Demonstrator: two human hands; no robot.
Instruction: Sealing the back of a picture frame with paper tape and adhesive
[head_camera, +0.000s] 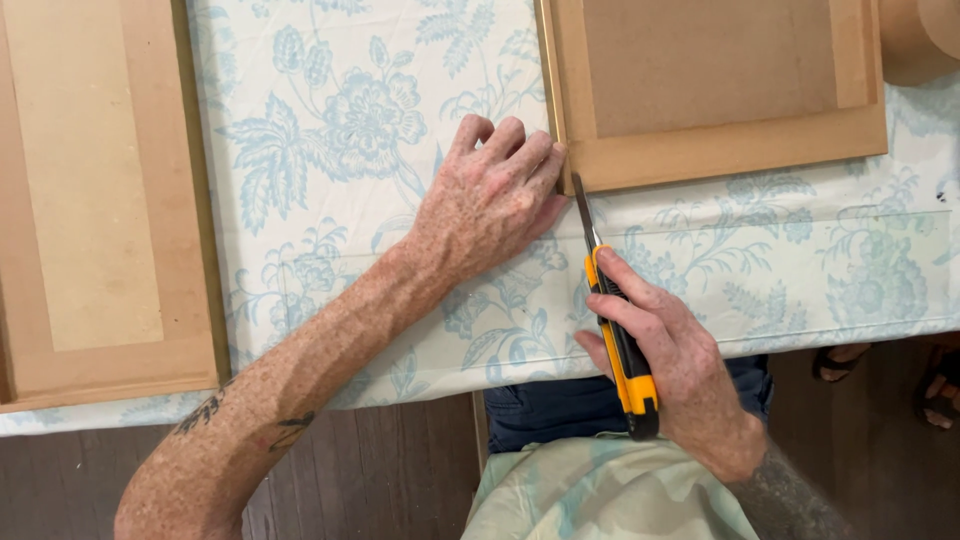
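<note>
Right hand (680, 370) of mine grips the yellow-and-black utility knife (612, 320), blade tip at the near-left corner of the brown framed board (720, 150); left hand (490, 200) lies flat beside that corner, pinning the floral cloth (330, 130) taut.

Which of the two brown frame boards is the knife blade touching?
The upper-right board: the utility knife in the right hand meets its lower-left corner, beside the left hand. The left-edge board lies apart.

i take this for a home craft corner: floral cloth (340, 110) over the bench, fibreboard frame backs (715, 90), dark wood floor (380, 470).
</note>
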